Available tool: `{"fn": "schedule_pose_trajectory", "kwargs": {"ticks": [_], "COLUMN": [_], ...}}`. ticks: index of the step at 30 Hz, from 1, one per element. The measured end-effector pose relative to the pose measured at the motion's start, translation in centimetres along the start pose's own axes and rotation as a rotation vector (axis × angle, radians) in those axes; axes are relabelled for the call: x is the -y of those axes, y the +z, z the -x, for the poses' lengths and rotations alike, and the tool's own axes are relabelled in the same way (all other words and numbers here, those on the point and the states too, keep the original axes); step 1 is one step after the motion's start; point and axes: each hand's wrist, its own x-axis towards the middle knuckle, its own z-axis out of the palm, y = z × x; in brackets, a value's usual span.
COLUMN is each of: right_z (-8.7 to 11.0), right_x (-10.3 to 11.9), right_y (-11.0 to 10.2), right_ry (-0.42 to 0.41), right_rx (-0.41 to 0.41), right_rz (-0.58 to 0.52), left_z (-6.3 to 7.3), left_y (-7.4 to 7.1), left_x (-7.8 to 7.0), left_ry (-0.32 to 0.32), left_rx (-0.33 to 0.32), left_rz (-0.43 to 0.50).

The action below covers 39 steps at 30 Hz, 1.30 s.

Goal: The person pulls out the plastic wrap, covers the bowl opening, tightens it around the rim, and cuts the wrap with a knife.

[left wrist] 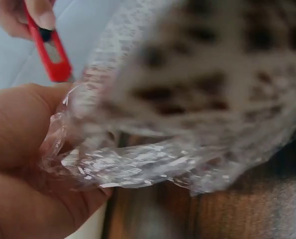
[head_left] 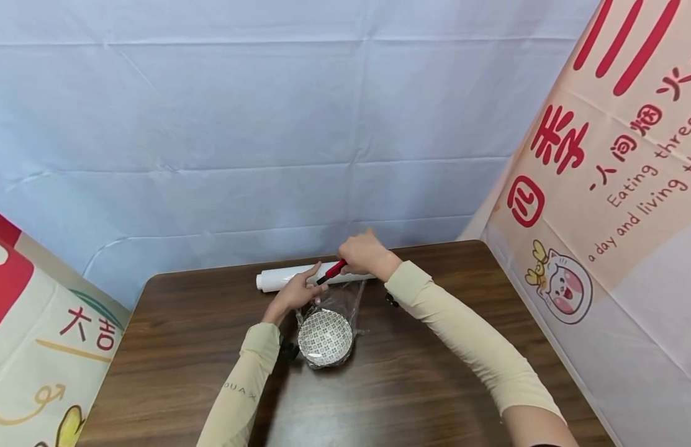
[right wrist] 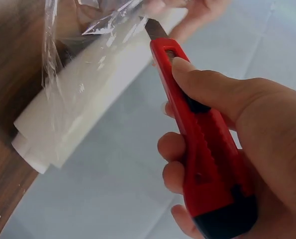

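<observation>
In the head view my right hand grips a red utility knife above the plastic wrap roll. The right wrist view shows the thumb on the knife's slider and the bare blade out, close to the clear film. My left hand pinches gathered plastic wrap between the roll and a patterned bowl. Film covers the bowl and stretches from it up to the roll. The knife's tip is beside the left fingers; whether it touches the film I cannot tell.
A dark wooden table lies under everything, its back edge just behind the roll. A pale cloth backdrop hangs behind it. Printed banners stand along the right and left sides.
</observation>
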Motion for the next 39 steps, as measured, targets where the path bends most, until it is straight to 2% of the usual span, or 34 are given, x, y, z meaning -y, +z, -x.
{"fn": "schedule_pose_trajectory", "kwargs": {"ticks": [7,14,19,21,24,27,30,33,36,39], "right_z": [-0.7,-0.3,-0.6,-0.6,-0.3,0.2,0.3,0.0,-0.4,-0.3], "right_x": [0.8,0.7,2.1,2.5,2.8,2.6,2.5,3.0,3.6,3.6], "right_y": [0.3,-0.9,-0.1,0.5,1.3,0.9,0.2,0.1,0.3,0.4], "right_ry": [-0.007,0.095,0.027,0.031,0.072,0.092,0.116,0.102,0.049,0.054], "right_rx": [-0.009,0.042,0.000,-0.021,-0.035,-0.025,-0.001,0.016,0.024,0.041], "right_rz": [0.060,0.147,0.245,0.285,0.298,0.282,0.310,0.351,0.353,0.339], "left_z": [0.0,0.2,0.2,0.2,0.2,0.4,0.5,0.3,0.3,0.5], "left_y": [-0.1,0.0,0.0,0.1,0.1,0.1,0.0,0.3,0.4,0.6], "left_x": [-0.7,-0.2,-0.2,-0.2,-0.2,-0.1,-0.1,-0.2,-0.2,-0.2], "left_ry": [-0.001,-0.042,-0.034,-0.025,-0.023,-0.027,-0.026,-0.020,-0.026,-0.047], "left_rx": [0.016,0.009,0.011,0.014,0.019,0.018,0.024,0.038,0.035,0.026], "left_rz": [0.007,0.014,0.023,0.030,0.040,0.043,0.048,0.052,0.041,0.036]}}
